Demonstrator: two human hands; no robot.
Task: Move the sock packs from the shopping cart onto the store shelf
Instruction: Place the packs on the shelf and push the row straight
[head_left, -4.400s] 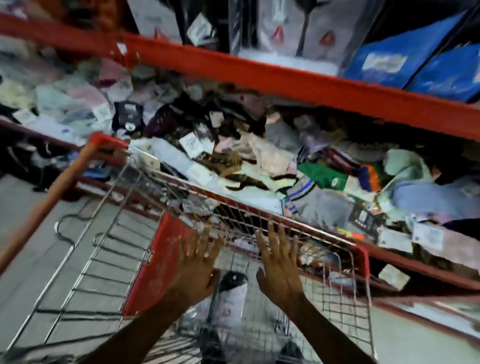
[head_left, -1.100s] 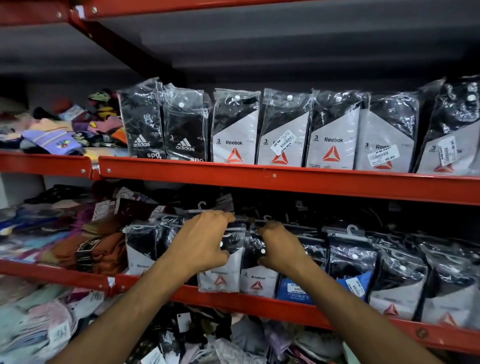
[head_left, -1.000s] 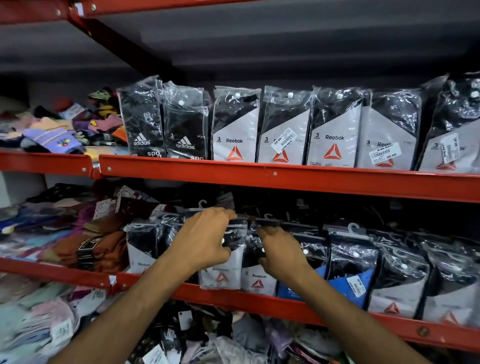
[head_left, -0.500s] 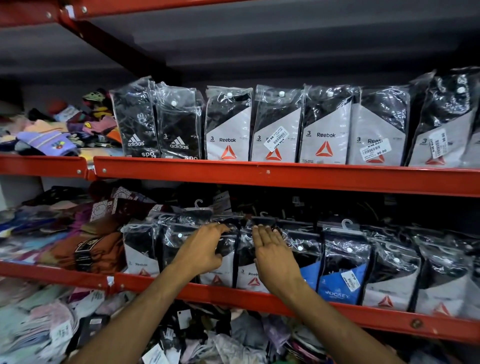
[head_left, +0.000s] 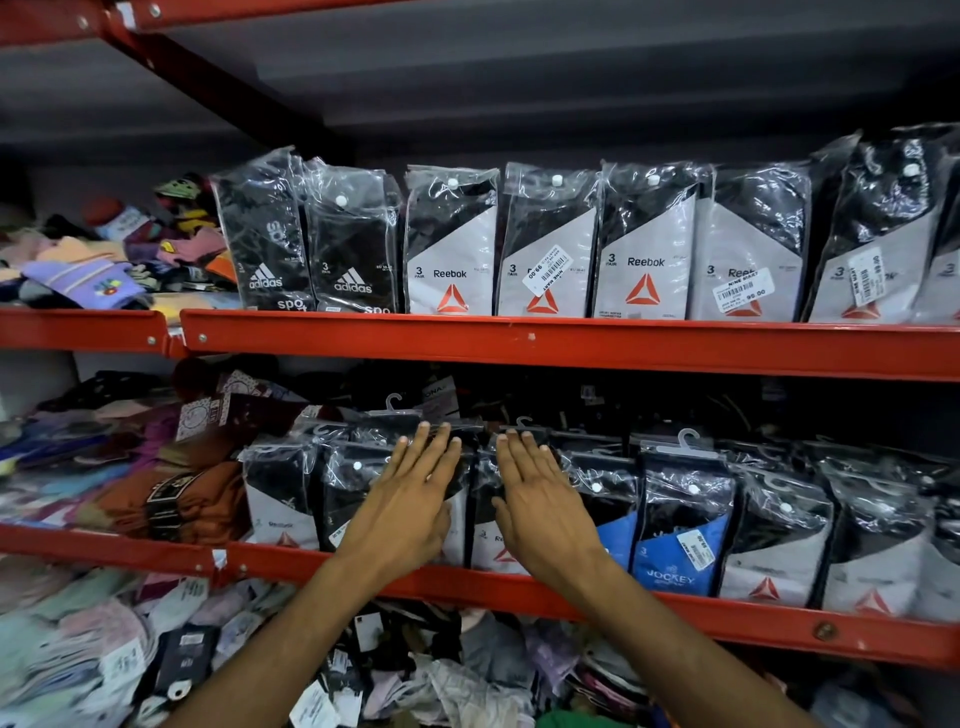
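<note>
A row of clear-plastic sock packs (head_left: 680, 525) stands upright on the middle red shelf (head_left: 675, 618), black and grey ones plus a blue Jockey pack. My left hand (head_left: 410, 504) lies flat with straight fingers against one black-and-grey pack (head_left: 353, 499). My right hand (head_left: 540, 499) is flat against the neighbouring pack (head_left: 488, 540). Neither hand grips anything. The shopping cart is out of view.
The upper red shelf (head_left: 519, 343) carries upright Adidas and Reebok packs (head_left: 452, 244). Loose coloured socks (head_left: 83, 270) are heaped at the left of both shelves. A jumble of loose socks and tags (head_left: 156, 649) fills the lowest level below my arms.
Earlier my hands reached into the cart. Both then gripped the tops of packs on the middle shelf; they have let go, flattened out and now lie lower against the pack fronts.
</note>
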